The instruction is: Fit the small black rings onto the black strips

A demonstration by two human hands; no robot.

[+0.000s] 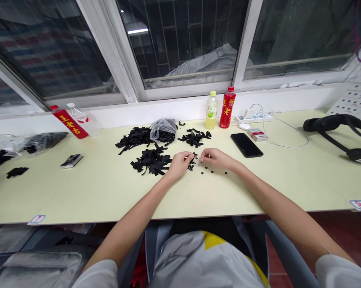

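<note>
My left hand point(180, 163) pinches a small black strip point(194, 154) between thumb and fingertips, just above the tabletop. Close on its right, my right hand point(214, 157) has its fingers curled together; anything in that pinch is too small to name. Little black rings point(191, 167) lie in a cluster under the hands, with several more black rings point(212, 172) scattered below the right hand. Beside my left hand is a heap of short black strips point(152, 161). Behind it lies a larger pile of strips point(135, 138), and a smaller pile point(195, 138) sits beyond the hands.
A clear plastic bag point(164, 130) rests on the far pile. A yellow-green drink bottle point(211, 111) and a red bottle point(227, 108) stand at the back. To the right are a black phone point(246, 145), a small box point(257, 135), a cabled power strip point(254, 118) and a black headset point(342, 132).
</note>
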